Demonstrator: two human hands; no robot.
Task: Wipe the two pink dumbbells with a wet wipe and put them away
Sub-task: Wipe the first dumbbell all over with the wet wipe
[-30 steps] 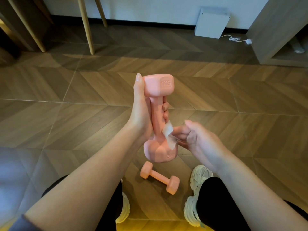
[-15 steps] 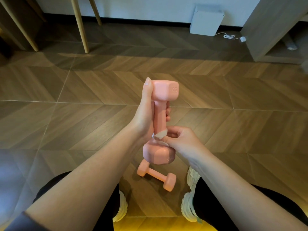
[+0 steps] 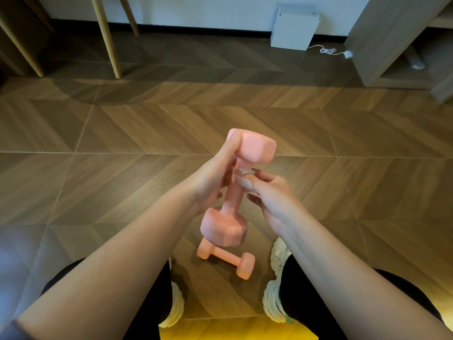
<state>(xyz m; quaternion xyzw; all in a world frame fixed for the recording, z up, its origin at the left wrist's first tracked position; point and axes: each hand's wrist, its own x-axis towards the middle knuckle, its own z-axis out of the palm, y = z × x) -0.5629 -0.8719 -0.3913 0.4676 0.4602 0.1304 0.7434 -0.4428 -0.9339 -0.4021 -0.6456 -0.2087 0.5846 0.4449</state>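
Observation:
My left hand [image 3: 212, 177] holds a pink dumbbell [image 3: 255, 148] nearly upright above the floor, thumb stretched up along its top head and fingers round the bar. My right hand [image 3: 272, 195] pinches a small white wet wipe [image 3: 241, 174] against the upper part of the bar, just under the top head. The lower head of this dumbbell hangs free below both hands. A second pink dumbbell [image 3: 226, 260] lies on the wooden floor between my feet, partly hidden behind the held one.
Wooden furniture legs [image 3: 107, 42] stand at the far left. A white box [image 3: 293, 28] with a white cable [image 3: 328, 51] leans on the back wall. An open low cabinet [image 3: 402, 57] stands at the far right. My white shoes [image 3: 277, 298] flank the floor dumbbell.
My right hand has slid the wipe up the bar from the lower head to just under the top head. The held dumbbell has tilted slightly and sits lower in view.

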